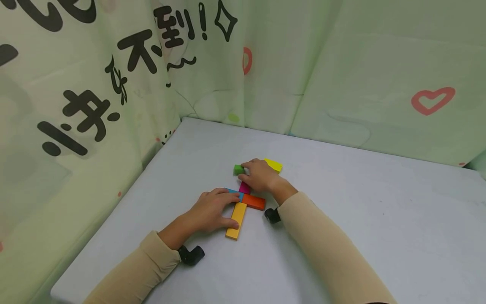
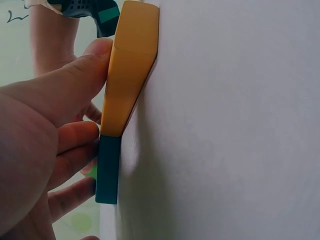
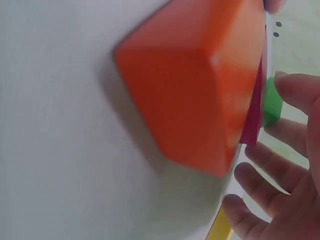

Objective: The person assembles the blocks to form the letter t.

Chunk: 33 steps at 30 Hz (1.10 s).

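Observation:
Several flat coloured blocks meet on the table: a yellow-orange block (image 1: 237,217), a blue block (image 1: 234,192), a red-orange block (image 1: 253,202) and a magenta block (image 1: 244,188). My left hand (image 1: 212,211) lies along their left side, its thumb touching the yellow-orange block and its loosely spread fingers at the blue one. With thumb and forefinger, my right hand (image 1: 262,175) pinches a small green block (image 1: 238,169) beyond the magenta block. In the right wrist view its other fingers (image 3: 265,187) are spread. A bright yellow block (image 1: 274,165) is partly hidden behind that hand.
The white table (image 1: 360,219) extends widely to the right. A pale green curtain (image 1: 341,76) with black lettering and pink hearts hangs along the back and left edges. Black devices (image 1: 191,255) sit at both wrists, close to the tabletop.

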Each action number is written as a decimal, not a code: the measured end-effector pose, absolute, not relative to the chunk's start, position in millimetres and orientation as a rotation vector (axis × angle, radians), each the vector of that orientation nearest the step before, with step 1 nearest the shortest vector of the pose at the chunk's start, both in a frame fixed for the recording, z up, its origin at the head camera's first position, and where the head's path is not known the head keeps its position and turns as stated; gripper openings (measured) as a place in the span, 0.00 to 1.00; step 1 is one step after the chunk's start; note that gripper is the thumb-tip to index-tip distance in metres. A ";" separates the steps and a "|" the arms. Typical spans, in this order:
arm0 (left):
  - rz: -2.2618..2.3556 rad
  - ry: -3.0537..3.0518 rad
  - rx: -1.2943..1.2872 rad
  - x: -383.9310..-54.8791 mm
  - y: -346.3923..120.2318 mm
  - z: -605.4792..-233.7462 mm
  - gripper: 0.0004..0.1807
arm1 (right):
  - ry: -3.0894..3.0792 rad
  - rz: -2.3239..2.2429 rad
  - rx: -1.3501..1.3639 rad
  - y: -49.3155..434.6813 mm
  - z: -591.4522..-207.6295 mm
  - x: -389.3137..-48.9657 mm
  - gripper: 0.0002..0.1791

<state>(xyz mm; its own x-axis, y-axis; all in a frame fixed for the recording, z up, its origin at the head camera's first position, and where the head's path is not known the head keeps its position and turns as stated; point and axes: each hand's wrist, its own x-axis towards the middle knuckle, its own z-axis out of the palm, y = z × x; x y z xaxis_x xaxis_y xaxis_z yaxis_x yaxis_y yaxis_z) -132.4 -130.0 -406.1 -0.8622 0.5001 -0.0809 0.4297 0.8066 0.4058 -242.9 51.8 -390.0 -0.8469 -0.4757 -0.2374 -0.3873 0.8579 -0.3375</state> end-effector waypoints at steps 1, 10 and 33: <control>0.566 2.808 0.731 -132.3 -130.3 -406.2 0.37 | 2.725 -0.397 -0.641 50.8 -390.3 -243.1 0.31; 0.592 2.801 0.747 -132.6 -132.0 -406.9 0.37 | 2.787 -0.438 -0.546 40.8 -390.4 -244.2 0.33; 0.604 2.806 0.752 -132.7 -132.8 -407.2 0.36 | 2.872 -0.396 -0.414 28.7 -390.5 -248.2 0.24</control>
<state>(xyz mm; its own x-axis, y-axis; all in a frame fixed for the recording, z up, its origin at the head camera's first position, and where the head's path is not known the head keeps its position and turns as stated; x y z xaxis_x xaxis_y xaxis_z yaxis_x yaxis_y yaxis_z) -132.7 -132.8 -407.2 -0.8573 0.5111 -0.0615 0.4405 0.7902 0.4261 -248.2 28.7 -390.5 -0.9380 -0.3025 -0.1693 -0.2453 0.9243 -0.2923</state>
